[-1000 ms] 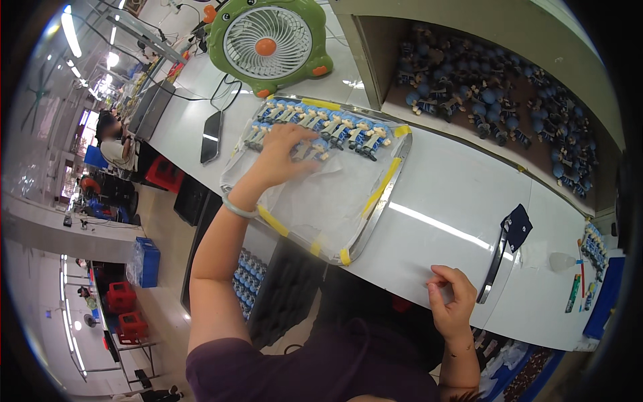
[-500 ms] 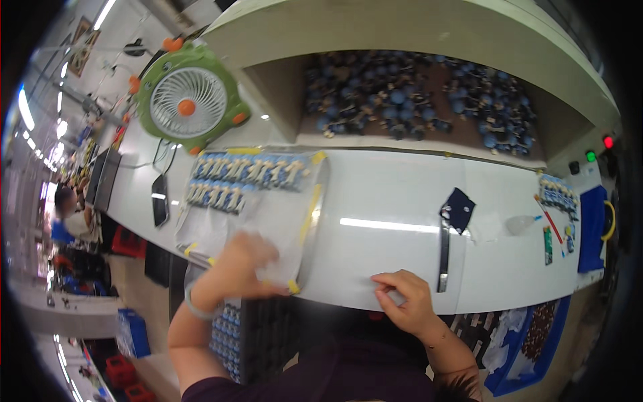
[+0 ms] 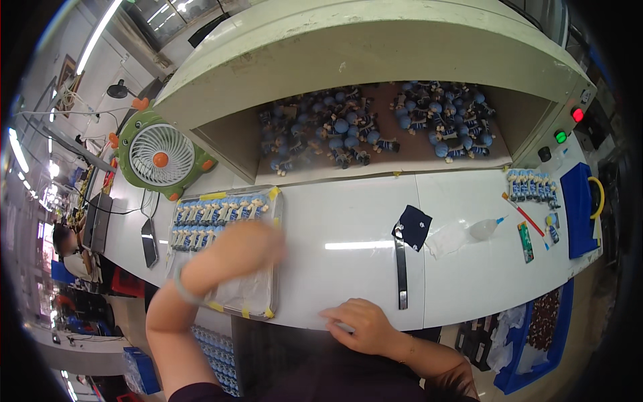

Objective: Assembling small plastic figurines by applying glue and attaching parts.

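My left hand (image 3: 244, 249) is smeared by motion above a white tray (image 3: 276, 231) edged with yellow tape; whether its fingers hold anything cannot be made out. Two rows of small blue-capped figurines (image 3: 220, 210) lie side by side in the tray's far half, the second row partly behind my hand. Over the near edge of the white table (image 3: 348, 285), my right hand (image 3: 362, 326) hovers with loosely bent fingers, thumb and index apart, and nothing visible between them.
Many figurines (image 3: 345, 130) lie inside a beige tunnel-like housing (image 3: 375, 50) at the back. A green fan (image 3: 159, 157) and phone (image 3: 149, 242) sit left. Rightward are a dark cloth (image 3: 411, 226), black strap (image 3: 402, 278), squeeze bottle (image 3: 483, 229), green tube (image 3: 525, 241) and blue bin (image 3: 580, 211).
My left hand has moved farther over the tray, toward the figurine rows. My right hand stays near the table's front edge. The whole view has shifted, showing more of the housing.
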`<move>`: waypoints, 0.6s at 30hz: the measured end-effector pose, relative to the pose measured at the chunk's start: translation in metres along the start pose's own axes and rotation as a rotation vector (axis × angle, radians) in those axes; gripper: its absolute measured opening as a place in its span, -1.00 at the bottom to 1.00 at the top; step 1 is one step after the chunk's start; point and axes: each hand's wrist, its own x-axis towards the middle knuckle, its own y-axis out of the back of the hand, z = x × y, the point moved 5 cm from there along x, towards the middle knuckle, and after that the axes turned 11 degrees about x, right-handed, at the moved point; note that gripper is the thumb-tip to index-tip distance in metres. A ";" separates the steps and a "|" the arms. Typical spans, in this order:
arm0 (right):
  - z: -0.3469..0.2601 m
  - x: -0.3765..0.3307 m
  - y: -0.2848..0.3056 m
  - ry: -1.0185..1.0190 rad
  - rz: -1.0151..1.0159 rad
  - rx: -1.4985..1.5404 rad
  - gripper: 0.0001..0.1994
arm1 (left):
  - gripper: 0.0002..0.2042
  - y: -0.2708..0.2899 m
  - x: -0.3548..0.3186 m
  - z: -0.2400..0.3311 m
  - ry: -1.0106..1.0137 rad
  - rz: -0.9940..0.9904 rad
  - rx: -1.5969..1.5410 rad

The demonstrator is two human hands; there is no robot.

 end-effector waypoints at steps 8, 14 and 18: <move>-0.004 -0.002 0.000 0.046 0.003 0.013 -0.83 | -0.78 0.052 0.179 -0.117 0.201 0.808 0.639; -0.002 -0.005 0.000 0.097 0.034 0.049 -0.84 | -0.77 0.053 0.189 -0.128 0.123 0.703 0.591; -0.001 -0.007 0.002 0.097 0.005 0.050 -0.86 | -0.76 0.053 0.187 -0.129 0.103 0.612 0.581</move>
